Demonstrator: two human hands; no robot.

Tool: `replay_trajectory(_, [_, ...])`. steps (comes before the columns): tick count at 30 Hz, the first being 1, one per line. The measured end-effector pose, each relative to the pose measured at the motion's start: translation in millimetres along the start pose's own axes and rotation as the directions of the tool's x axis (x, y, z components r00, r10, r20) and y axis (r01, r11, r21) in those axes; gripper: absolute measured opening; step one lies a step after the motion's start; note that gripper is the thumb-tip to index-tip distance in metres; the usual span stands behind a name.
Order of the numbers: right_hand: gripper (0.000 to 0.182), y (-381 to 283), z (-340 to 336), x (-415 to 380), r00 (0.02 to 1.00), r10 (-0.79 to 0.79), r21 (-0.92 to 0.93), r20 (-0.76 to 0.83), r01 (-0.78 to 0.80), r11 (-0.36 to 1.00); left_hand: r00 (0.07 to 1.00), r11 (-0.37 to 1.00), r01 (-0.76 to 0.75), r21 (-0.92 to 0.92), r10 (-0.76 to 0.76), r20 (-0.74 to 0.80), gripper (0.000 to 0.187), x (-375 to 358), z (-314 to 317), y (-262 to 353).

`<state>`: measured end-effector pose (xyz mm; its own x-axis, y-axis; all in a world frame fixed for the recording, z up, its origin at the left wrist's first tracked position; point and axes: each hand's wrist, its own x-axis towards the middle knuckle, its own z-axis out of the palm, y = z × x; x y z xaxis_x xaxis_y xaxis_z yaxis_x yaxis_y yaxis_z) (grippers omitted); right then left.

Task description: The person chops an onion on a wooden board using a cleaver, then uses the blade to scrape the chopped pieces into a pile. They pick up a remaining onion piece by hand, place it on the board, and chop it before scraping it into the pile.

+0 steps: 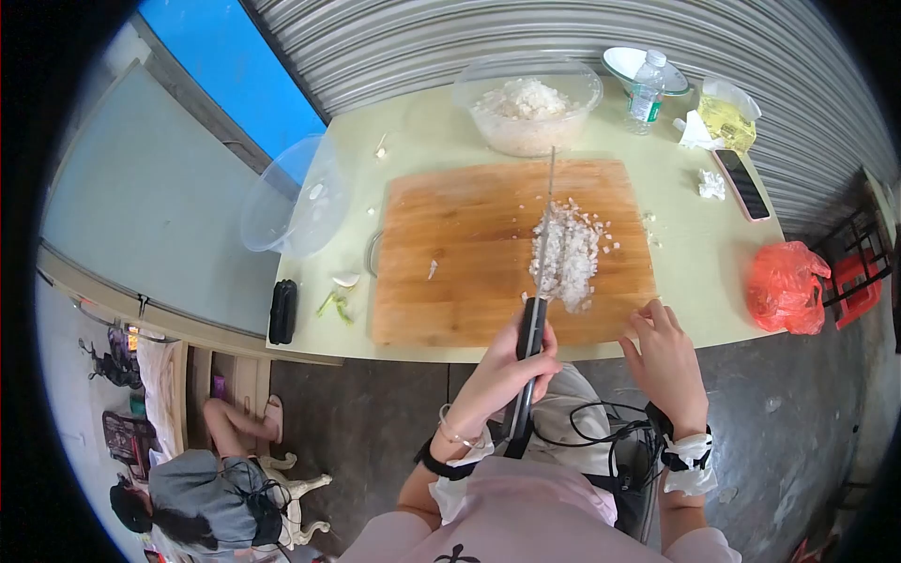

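Observation:
My left hand (514, 371) is wrapped round the black handle of a knife (542, 253). The blade points away from me, seen nearly edge-on, over a pile of chopped white pieces (574, 249). That pile lies on the right half of a wooden cutting board (469, 253). My right hand (662, 342) is at the board's lower right corner, fingers loosely curled; whether they touch the board I cannot tell. Behind the board stands a clear bowl (530, 141) holding more chopped white pieces.
Left of the board are an empty clear bowl (272, 211), a black case (282, 311) and green scraps (335, 306). To the right are a bottle (646, 98), a phone (741, 184) and a red bag (786, 286). Another person (202, 497) sits at lower left.

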<state>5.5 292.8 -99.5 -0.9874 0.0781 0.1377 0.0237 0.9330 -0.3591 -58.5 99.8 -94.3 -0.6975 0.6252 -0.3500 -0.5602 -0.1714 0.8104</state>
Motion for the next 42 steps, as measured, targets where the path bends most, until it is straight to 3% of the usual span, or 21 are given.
replay_trajectory(5, [0.017,0.5,0.3,-1.7,0.999,0.039,-0.008,0.007,-0.039,0.999,0.998,0.997,0.057,-0.056,-0.056,0.014,0.024,-1.0,-3.1,5.3])
replay_trajectory(9, [0.018,0.7,0.2,-0.9,1.000,0.005,-0.024,-0.002,-0.005,1.000,0.999,0.999,-0.013,-0.051,0.015,0.043,0.024,-3.6,-2.3,6.2])
replay_trajectory(15, [0.017,-0.9,2.6,0.2,1.000,0.013,-0.058,-0.009,-0.013,0.998,0.997,0.992,0.075,-0.098,-0.074,0.016,0.025,0.3,-5.7,-0.6])
replay_trajectory(17, [0.018,0.5,2.0,-1.5,1.000,0.010,-0.057,-0.002,-0.010,0.998,0.999,0.987,0.032,-0.156,-0.028,0.027,0.026,-3.5,-2.0,8.1])
replay_trajectory(22, [0.017,-1.2,4.3,-0.5,1.000,0.013,-0.050,-0.019,-0.014,0.999,0.999,0.997,0.051,-0.051,-0.052,-0.009,0.026,4.6,-0.1,-2.8])
replay_trajectory(27, [0.017,-0.7,2.8,-0.7,0.999,0.031,-0.070,0.011,-0.030,0.997,0.998,0.992,0.064,-0.113,-0.061,0.025,0.026,-3.4,0.2,8.6])
replay_trajectory(30, [0.018,-1.9,3.2,0.6,1.000,0.031,-0.048,0.003,-0.031,0.998,0.998,0.995,-0.014,-0.098,0.020,0.060,0.025,-6.3,2.2,7.6])
replay_trajectory(33, [0.018,-3.6,4.1,0.4,0.999,0.043,-0.053,0.017,-0.042,0.998,0.998,0.998,0.059,-0.039,-0.058,0.020,0.026,7.7,-1.8,-3.3])
replay_trajectory(39, [0.019,-2.9,3.5,0.8,0.999,0.042,-0.069,-0.005,-0.042,0.997,1.000,0.991,0.004,-0.131,-0.003,0.009,0.024,2.4,7.0,6.5])
replay_trajectory(42, [0.019,-5.4,3.0,1.8,0.999,0.047,-0.059,0.013,-0.047,0.997,0.997,0.996,-0.001,-0.094,0.008,0.077,0.023,6.1,6.0,-2.6])
